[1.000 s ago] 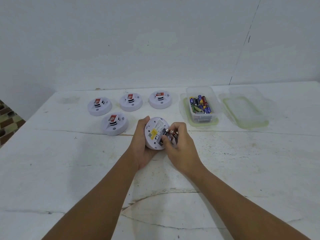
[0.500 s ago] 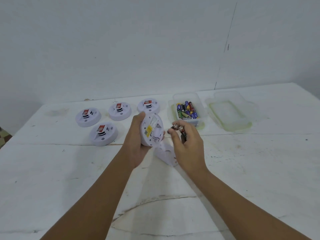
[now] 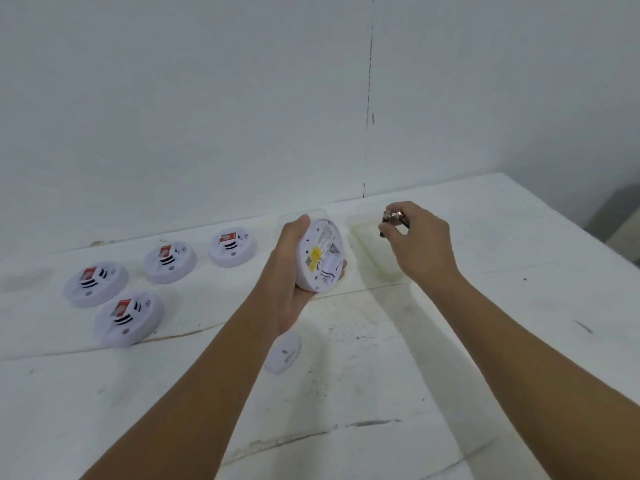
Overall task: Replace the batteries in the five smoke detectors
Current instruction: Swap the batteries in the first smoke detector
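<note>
My left hand (image 3: 287, 271) grips a round white smoke detector (image 3: 320, 259), lifted off the table and tilted so its back with a yellow label and an open battery bay faces me. My right hand (image 3: 415, 240) pinches batteries (image 3: 394, 218) over the clear container lid (image 3: 370, 251) on the right. Several other white smoke detectors lie face up on the left: (image 3: 95, 284), (image 3: 129, 318), (image 3: 169, 259), (image 3: 232, 245). A small white cover (image 3: 284, 353) lies on the table under my left forearm.
The clear battery container (image 3: 301, 216) stands behind the held detector, mostly hidden by it. The white table (image 3: 485, 341) meets a white wall at the back; its right edge drops off at the far right.
My right hand has carried the batteries away from the detector, rightward and further back, over the lid. The view has swung to the right. My left hand still holds the detector.
</note>
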